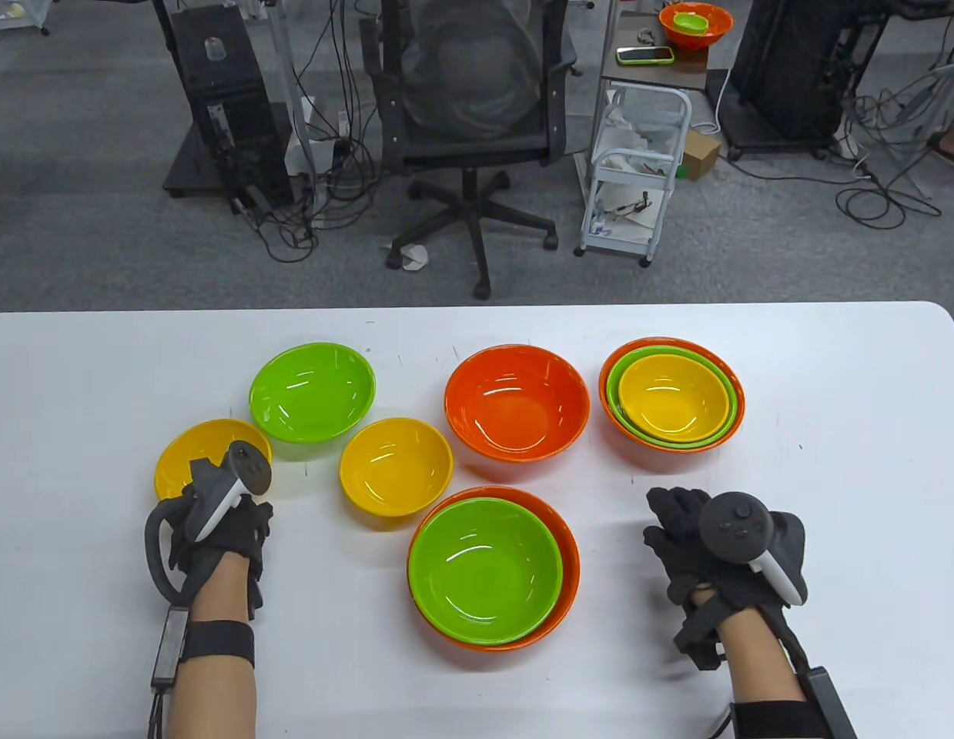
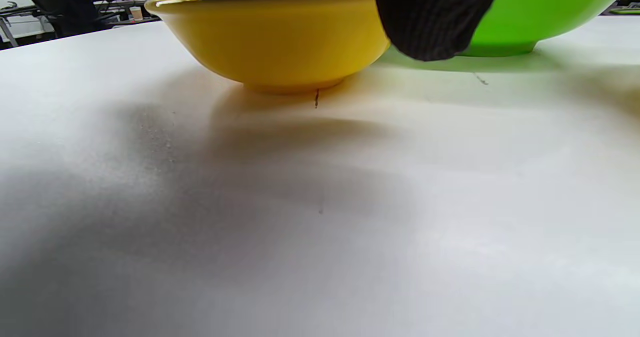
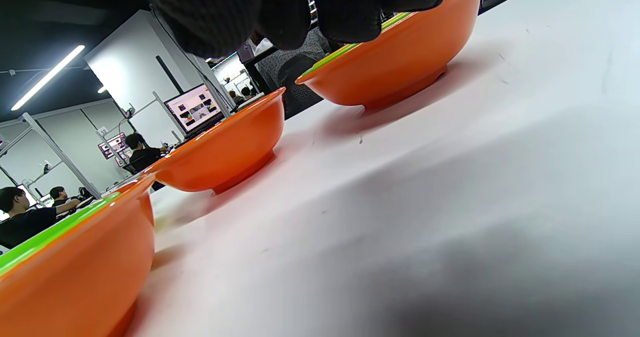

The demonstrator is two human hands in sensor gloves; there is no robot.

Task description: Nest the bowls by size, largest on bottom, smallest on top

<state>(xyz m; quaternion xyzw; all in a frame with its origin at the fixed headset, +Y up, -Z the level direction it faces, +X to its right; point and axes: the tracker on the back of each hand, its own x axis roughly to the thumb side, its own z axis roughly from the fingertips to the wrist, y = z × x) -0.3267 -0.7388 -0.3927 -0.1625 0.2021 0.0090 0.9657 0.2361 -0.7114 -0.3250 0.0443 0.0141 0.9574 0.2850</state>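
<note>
My left hand (image 1: 217, 499) grips the near rim of a small yellow bowl (image 1: 185, 460) at the table's left; the bowl stands on the table. In the left wrist view my thumb (image 2: 430, 22) lies against that yellow bowl's (image 2: 275, 42) outer wall, with gloved fingers over its rim. A green bowl (image 1: 312, 392) sits behind it and a second yellow bowl (image 1: 396, 476) to its right. A green bowl sits inside an orange bowl (image 1: 565, 573) at the front centre. An empty orange bowl (image 1: 517, 402) stands behind. My right hand (image 1: 674, 514) rests empty and loosely open on the table.
A finished stack of orange, green and yellow bowls (image 1: 671, 402) stands at the back right, just beyond my right hand. In the right wrist view the three orange bowls line up: front (image 3: 75, 272), middle (image 3: 225, 152), far stack (image 3: 395, 62). Chair and carts stand beyond the table (image 1: 831, 431).
</note>
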